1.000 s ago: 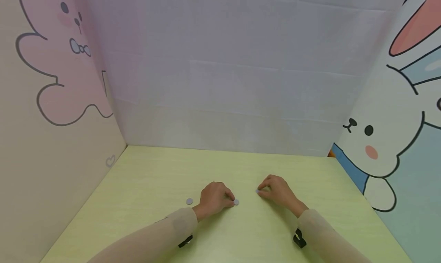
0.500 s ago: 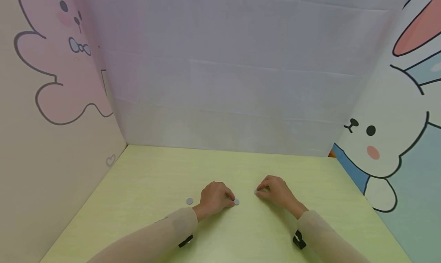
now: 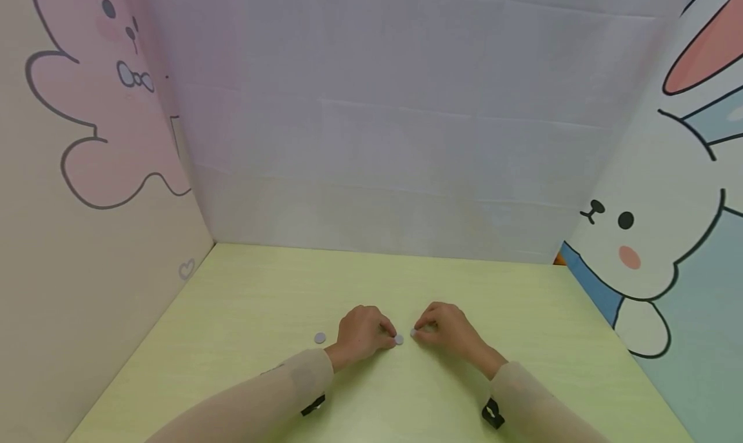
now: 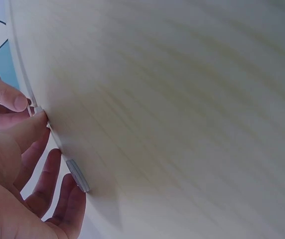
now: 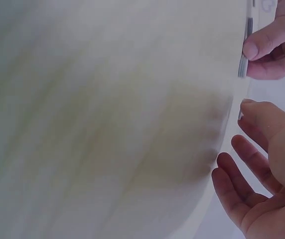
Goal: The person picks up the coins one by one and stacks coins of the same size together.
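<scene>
In the head view my left hand pinches a small grey coin stack by its edge, on the table. Just right of it, my right hand pinches a single-looking grey coin between thumb and forefinger; a narrow gap separates the two. Another grey coin stack lies left of my left hand. The left wrist view shows that stack from the side, with layered edges, close to the left little finger. In the right wrist view the right hand's coin is mostly hidden by the fingertips.
A pale yellow-green table lies under both hands. A white cloth closes off the back. Side panels with a pink cartoon figure and a white rabbit stand left and right.
My right hand has moved left and a little nearer with its coin, towards the stack at the left hand. The left hand and the far-left stack have stayed in place.
</scene>
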A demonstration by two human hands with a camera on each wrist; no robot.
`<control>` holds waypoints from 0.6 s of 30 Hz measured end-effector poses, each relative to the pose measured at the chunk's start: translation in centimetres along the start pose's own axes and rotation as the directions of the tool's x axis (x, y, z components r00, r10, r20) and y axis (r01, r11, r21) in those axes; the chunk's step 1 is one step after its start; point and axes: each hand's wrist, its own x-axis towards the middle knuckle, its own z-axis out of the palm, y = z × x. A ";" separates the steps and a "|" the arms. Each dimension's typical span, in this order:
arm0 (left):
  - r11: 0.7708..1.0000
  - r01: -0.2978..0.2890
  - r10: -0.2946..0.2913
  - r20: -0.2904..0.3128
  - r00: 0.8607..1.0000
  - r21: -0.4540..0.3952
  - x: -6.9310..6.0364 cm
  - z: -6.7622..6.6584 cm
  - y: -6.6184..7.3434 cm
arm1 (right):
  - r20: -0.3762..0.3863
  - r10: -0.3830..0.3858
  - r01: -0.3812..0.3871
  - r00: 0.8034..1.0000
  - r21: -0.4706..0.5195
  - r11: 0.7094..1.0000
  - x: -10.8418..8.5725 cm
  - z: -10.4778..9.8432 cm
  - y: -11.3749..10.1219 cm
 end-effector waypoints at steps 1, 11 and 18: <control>1.000 -0.001 0.001 0.000 1.000 -0.002 0.0 -0.1 0.0 | 0.000 -0.011 0.011 1.000 0.002 1.000 0.1 0.1 -0.2; 1.000 -0.013 0.013 -0.009 1.000 -0.006 -0.1 -0.2 0.1 | 0.031 -0.037 0.037 0.999 0.012 0.999 0.6 1.0 -1.7; 1.000 0.006 -0.006 -0.002 1.000 -0.002 -0.1 -0.3 0.2 | 0.022 -0.078 0.078 0.997 0.005 0.997 0.8 1.2 -2.1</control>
